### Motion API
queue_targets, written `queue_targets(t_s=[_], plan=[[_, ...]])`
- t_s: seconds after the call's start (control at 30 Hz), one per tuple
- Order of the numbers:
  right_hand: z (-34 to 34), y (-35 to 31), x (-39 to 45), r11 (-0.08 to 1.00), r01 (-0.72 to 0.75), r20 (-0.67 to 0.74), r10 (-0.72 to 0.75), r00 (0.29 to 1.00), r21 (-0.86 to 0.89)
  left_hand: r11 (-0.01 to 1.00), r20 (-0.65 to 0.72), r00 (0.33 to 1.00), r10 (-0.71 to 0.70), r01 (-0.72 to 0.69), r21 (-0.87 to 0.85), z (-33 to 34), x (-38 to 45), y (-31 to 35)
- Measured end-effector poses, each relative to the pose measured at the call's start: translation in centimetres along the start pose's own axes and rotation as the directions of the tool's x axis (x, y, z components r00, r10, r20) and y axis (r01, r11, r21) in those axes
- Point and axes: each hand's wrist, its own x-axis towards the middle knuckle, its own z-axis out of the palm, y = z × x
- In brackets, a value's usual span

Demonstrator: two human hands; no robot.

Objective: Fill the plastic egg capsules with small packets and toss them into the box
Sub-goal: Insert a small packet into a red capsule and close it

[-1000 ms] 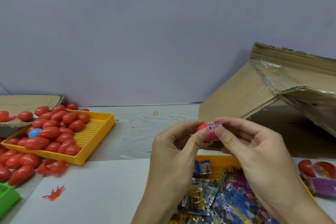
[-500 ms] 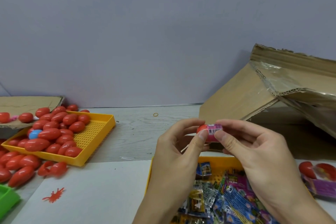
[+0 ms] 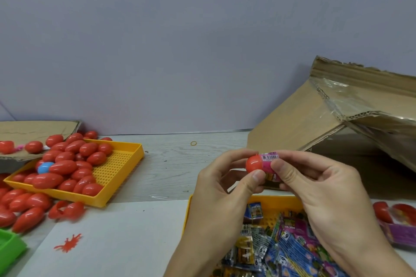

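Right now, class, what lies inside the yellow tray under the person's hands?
The yellow tray holds a heap of small packets, blue, pink and gold. The left hand and right hand cover part of it, so whatever lies there is hidden.

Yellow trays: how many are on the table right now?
2. One yellow tray at left holds red capsules; the other sits under the hands, holding packets, its lower part cut off by the frame.
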Motion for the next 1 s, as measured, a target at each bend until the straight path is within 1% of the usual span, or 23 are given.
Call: queue_targets(t_s=[0.13, 0.23, 0.43, 0.53, 0.77, 1.0], plan=[[-0.12, 0.18, -0.02, 0.999, 0.014, -0.033, -0.015, 0.999, -0.036, 1.000, -0.002, 1.000, 0.003, -0.003, -0.009, 0.01, 0.00, -0.10], [-0.42, 0.63, 0.14, 1.000, -0.006, -0.057, 0.005, 0.998, -0.021, 1.000, -0.017, 1.000, 0.002, -0.003, -0.023, -0.02, 0.07, -0.23], [-0.42, 0.83, 0.17, 0.999, -0.043, -0.027, 0.043, 0.999, 0.013, 0.999, -0.018, 1.000, -0.010, 0.009, -0.045, 0.11, 0.05, -0.20], [-0.29, 0.52, 0.08, 0.999, -0.032, -0.001, 0.032, 0.999, 0.018, 0.999, -0.023, 1.000, -0.015, 0.014, -0.052, 0.13, 0.11, -0.30], [-0.14, 0.13, -0.06, 1.000, -0.008, 0.044, 0.008, 0.999, 0.006, 1.000, -0.026, 1.000, -0.014, 0.014, -0.001, -0.01, -0.09, -0.04], [0.01, 0.00, -0.07, 1.000, -0.005, 0.008, 0.005, 1.000, -0.003, 1.000, -0.056, 0.998, -0.016, 0.017, 0.012, -0.03, -0.08, -0.03]])
